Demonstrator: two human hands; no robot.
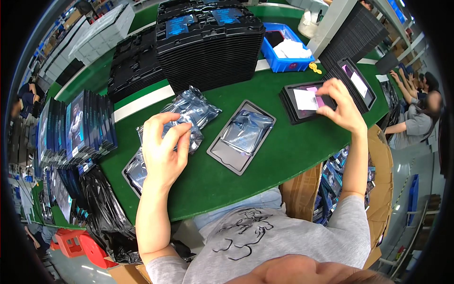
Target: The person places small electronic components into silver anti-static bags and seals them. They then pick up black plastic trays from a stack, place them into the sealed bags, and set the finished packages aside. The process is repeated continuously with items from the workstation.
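Standing at far left: a row of upright blue-printed retail boxes (80, 125) on the green bench (283, 151).

Left hand (163, 149): hovering over a heap of clear crinkled plastic sleeves (191, 111), grip nearly closed, thumb and fingertips pinching the edge of one sleeve.

Lying at centre: a shallow black insert tray (241, 137), a filled clear sleeve resting inside it, apart from both hands.

Right hand (343, 106): reaching to a low stack of black trays (302, 102), fingertips pressing down on the white card (306, 99) with the pink film beside it; grip half-curled, touching rather than clasping anything.

Judging handling: sleeves light, limp, slippery, likely clinging together, so pinching at a corner or open edge. Card thin and easily creased, needing flat fingertip pressure or an edge pinch. Trays light, thin-walled, flexing if lifted by one corner.
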